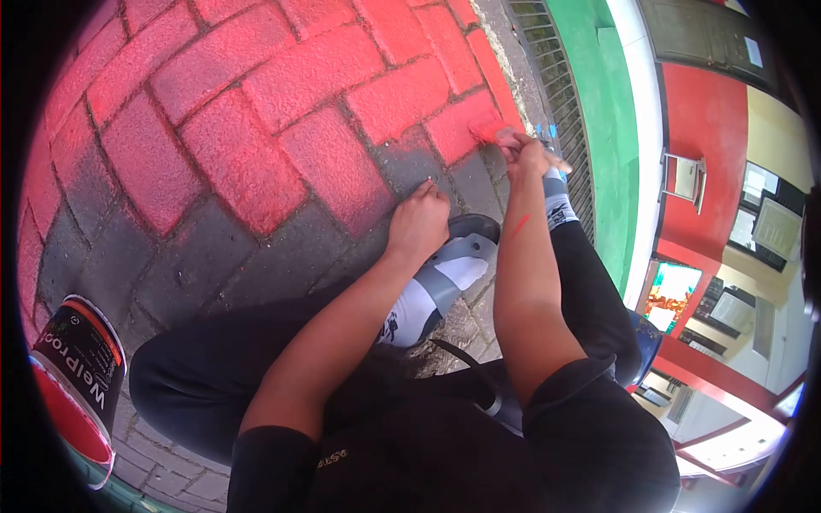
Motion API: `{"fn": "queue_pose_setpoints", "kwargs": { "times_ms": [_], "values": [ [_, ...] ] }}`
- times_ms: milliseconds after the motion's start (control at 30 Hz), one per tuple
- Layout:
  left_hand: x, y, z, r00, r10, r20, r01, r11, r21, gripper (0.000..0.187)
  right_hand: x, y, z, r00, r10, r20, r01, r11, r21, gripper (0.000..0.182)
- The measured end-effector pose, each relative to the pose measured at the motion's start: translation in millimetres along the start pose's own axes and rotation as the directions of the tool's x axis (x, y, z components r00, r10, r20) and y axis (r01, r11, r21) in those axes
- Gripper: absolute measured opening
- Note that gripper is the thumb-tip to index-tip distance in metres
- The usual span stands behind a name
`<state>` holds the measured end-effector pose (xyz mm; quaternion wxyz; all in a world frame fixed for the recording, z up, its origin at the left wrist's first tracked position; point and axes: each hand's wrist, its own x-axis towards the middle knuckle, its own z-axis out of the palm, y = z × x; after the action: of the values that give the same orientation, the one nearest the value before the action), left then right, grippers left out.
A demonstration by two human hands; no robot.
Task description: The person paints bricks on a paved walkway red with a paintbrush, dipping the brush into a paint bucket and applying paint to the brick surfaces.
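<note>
Red-painted paving bricks (312,68) fill the upper left, with bare grey bricks (197,256) nearer the body. My right hand (532,156) is closed around a brush whose red, blurred bristles (487,130) touch a brick beside the drain edge; the hand mostly covers the handle. My left hand (420,219) is curled into a fist just above the grey bricks, beside my sandalled foot (462,272). Whatever its fingers may hold is hidden. A streak of red paint marks my right forearm.
An open black bucket (81,350) with red paint (68,410) inside stands at the lower left. A metal drain grate (560,85) and a green strip (603,128) run along the right, beside a red and cream building (705,120).
</note>
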<state>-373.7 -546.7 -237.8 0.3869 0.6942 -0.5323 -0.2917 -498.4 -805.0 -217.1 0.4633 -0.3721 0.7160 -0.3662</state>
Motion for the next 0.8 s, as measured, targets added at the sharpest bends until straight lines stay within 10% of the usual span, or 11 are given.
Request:
{"fn": "queue_pose_setpoints", "kwargs": {
  "times_ms": [167,300,433,533,667,733,800],
  "values": [
    [-3,0,3,1.000,0.011,-0.003,-0.011,1.000,0.009,0.016,-5,-27,26,0.816,-0.575,-0.064,0.558,0.811,-0.173,0.039],
    [-2,1,-1,1.000,0.010,-0.009,-0.010,1.000,-0.010,0.015,2,-17,23,0.837,-0.396,-0.378,0.234,0.883,-0.407,0.055],
    [0,3,-3,1.000,-0.002,-0.008,0.002,1.000,-0.011,0.017,-10,-8,9,0.667,-0.712,0.219,0.643,0.401,-0.653,0.019],
    [-3,4,-2,0.999,0.016,-0.029,-0.015,0.999,0.032,0.019,-98,13,33,0.252,-0.585,0.771,0.883,-0.188,-0.431,0.005],
    [-2,3,-3,0.999,0.041,-0.011,-0.040,0.997,0.068,0.019,-105,-12,16,0.075,-0.412,0.908,0.995,-0.029,-0.095,0.009],
    [-3,4,-1,0.999,0.039,-0.012,-0.038,0.997,0.060,0.018,-119,-36,26,0.333,-0.467,0.819,0.842,0.538,-0.036,0.031],
    [-5,5,-1,0.999,0.044,-0.012,-0.044,0.997,0.062,0.017,-79,-69,24,0.731,-0.026,0.682,0.355,0.868,-0.348,0.031]
  ]
}}
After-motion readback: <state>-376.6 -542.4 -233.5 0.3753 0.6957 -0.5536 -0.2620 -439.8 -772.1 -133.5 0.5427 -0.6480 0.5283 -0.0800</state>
